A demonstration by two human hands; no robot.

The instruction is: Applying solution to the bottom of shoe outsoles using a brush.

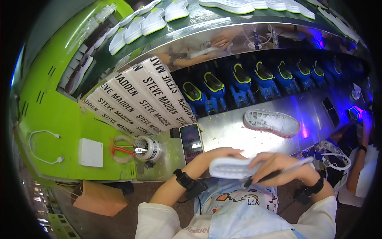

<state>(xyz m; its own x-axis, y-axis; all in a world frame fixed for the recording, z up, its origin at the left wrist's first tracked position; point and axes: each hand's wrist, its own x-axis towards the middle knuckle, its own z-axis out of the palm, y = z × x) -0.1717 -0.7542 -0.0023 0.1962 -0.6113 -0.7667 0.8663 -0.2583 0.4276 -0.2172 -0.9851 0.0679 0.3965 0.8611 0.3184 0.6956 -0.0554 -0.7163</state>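
Note:
A white shoe sole (227,169) is held over my lap, tilted so its ridged side edge shows. My left hand (227,153) grips it from the far side; most of those fingers are hidden behind the sole. My right hand (274,165) is closed around a thin tool (274,175) with a dark shaft and a pale end, its black tip close to the sole's near edge. Motion blurs this hand, and the tool's exact kind is unclear. Beyond my hands, another sole (272,122), grey-white with a reddish rim, lies on the metal bench.
A phone (191,140), a tape roll (148,148) with red-handled scissors (121,150), and a white box (91,152) are to the left. Taped cardboard (139,99) leans behind them. Blue shoes (242,77) line the bench's back; white soles (153,22) cover the upper shelf. A co-worker's arm (360,159) is at right.

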